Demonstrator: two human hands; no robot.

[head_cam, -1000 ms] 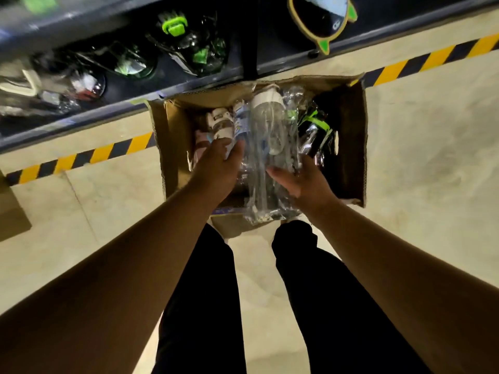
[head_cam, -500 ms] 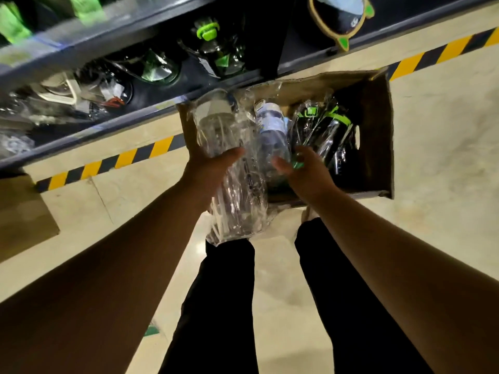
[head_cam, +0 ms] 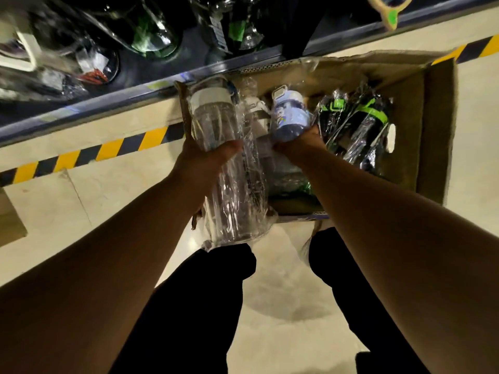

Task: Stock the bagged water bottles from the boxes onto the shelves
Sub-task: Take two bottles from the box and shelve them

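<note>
L hand (head_cam: 205, 160) grips 1 clear bottle (head_cam: 216, 117); R hand (head_cam: 299, 149) grips 1 blue bottle (head_cam: 290, 117); 2 green-capped bottles (head_cam: 359, 125) in box (head_cam: 437, 130).

Floor (head_cam: 283, 306): pale polished tile. Yellow-and-black striped tape (head_cam: 108, 149) runs along its far side, parallel to the shelf front. One open cardboard box (head_cam: 437, 136) stands across the tape, close by the shelf. Brown cardboard (head_cam: 10, 220) sits at the floor's left edge.
Bottom shelf (head_cam: 108, 101): dark board carrying bagged bottles (head_cam: 151, 36), some green-trimmed, blurred.
</note>
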